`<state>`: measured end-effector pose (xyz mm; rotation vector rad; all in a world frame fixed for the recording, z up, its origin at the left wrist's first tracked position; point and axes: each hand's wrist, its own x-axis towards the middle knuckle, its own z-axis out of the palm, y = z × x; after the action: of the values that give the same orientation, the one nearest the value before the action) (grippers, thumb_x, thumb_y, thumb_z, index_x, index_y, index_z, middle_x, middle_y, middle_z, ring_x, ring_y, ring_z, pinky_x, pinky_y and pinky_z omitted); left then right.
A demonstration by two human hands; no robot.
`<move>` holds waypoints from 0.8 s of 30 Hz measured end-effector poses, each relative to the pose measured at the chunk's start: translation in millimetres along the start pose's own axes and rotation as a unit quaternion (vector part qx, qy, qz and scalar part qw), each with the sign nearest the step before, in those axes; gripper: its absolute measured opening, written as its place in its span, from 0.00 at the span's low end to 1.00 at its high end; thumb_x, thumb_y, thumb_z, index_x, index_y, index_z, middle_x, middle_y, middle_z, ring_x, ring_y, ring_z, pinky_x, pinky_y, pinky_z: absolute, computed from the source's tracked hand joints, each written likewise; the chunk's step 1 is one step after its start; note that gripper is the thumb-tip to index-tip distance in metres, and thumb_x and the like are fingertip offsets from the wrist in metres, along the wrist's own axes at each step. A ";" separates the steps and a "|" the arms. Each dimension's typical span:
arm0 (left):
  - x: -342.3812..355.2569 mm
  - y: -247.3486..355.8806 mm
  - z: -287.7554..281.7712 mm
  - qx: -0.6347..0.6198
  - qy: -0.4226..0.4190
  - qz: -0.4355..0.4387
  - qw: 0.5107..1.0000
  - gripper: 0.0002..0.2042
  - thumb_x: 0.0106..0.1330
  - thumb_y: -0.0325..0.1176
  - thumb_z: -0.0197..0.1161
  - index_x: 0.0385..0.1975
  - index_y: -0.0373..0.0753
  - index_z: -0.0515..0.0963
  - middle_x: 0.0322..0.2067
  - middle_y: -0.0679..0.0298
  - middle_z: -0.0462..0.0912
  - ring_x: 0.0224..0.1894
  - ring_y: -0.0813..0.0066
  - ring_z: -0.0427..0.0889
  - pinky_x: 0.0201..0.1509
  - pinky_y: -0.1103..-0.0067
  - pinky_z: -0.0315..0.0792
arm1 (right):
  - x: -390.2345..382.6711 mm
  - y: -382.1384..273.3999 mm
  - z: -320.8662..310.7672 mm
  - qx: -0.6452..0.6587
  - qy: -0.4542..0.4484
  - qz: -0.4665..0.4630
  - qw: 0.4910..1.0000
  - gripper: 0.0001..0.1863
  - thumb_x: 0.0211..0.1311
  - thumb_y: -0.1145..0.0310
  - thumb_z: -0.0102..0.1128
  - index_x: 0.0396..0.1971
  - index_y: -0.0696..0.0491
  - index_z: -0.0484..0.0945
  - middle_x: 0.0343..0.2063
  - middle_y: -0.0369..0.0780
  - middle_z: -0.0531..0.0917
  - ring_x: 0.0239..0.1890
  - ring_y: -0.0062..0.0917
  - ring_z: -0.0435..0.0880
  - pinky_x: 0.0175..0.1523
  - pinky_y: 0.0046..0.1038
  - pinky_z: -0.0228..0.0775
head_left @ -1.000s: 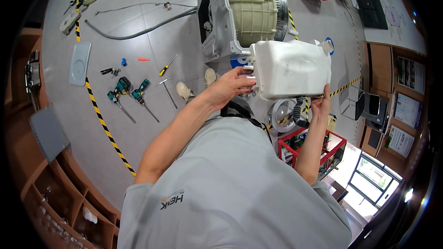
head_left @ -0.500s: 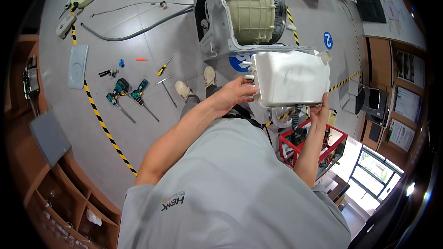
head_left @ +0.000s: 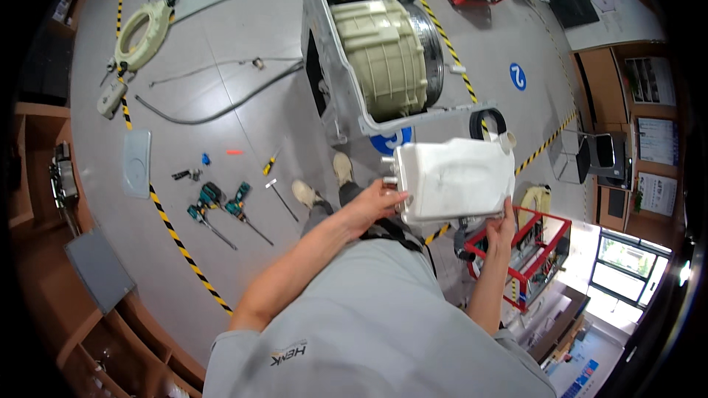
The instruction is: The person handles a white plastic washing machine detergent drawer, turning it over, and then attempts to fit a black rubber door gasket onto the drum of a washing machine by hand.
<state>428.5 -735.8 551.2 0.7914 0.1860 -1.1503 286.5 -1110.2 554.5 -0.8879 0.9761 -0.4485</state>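
Between my two hands I hold a white plastic detergent dispenser housing (head_left: 453,180) in front of my waist. It has short pipe stubs on its left side and a round spout at its far right corner. My left hand (head_left: 376,205) grips the left edge near the stubs. Fingers of my right hand (head_left: 503,227) are closed on the near right corner. A dark corrugated hose (head_left: 463,242) hangs below the housing. Beyond it lies a washing machine cabinet (head_left: 335,114) with a cream tub (head_left: 380,55) inside.
Two cordless drills (head_left: 210,195) (head_left: 240,199), a screwdriver (head_left: 271,163) and a T-handle wrench (head_left: 282,199) lie on the floor at left. A grey hose (head_left: 221,114) and a cream ring (head_left: 140,37) are farther off. A red tool rack (head_left: 535,269) stands right of me.
The whole view has shifted, with the floor, machine and housing appearing lower in the picture. Both hands keep their hold on the housing, which is slightly turned.
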 end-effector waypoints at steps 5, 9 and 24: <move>-1.5 16.9 0.8 0.013 0.002 0.000 1.000 0.39 0.58 0.48 0.69 0.60 0.34 0.56 0.53 0.58 0.69 0.56 0.69 0.70 0.58 0.68 0.65 | -15.2 -1.9 20.8 -0.044 -0.027 -0.029 0.998 0.22 0.65 0.62 0.57 0.56 0.58 0.69 0.52 0.41 0.78 0.54 0.30 0.77 0.58 0.34 0.71; -0.6 21.6 -1.4 0.013 0.038 0.006 0.999 0.38 0.59 0.47 0.68 0.61 0.34 0.55 0.55 0.57 0.68 0.57 0.68 0.70 0.58 0.67 0.67 | -13.4 0.9 35.1 -0.049 -0.075 -0.047 0.995 0.22 0.64 0.64 0.59 0.54 0.58 0.69 0.50 0.41 0.78 0.52 0.30 0.78 0.56 0.33 0.70; -3.5 28.5 -9.8 -0.005 0.175 0.046 0.983 0.38 0.58 0.40 0.69 0.61 0.37 0.52 0.56 0.52 0.67 0.57 0.59 0.72 0.51 0.62 0.74 | -10.4 9.8 99.7 -0.087 -0.100 -0.063 0.989 0.23 0.62 0.66 0.62 0.55 0.53 0.66 0.49 0.36 0.76 0.50 0.23 0.75 0.52 0.30 0.67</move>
<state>454.3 -721.9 559.2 0.9815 0.4423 -0.9155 366.2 -1053.5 578.0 -1.1344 0.7864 -0.3768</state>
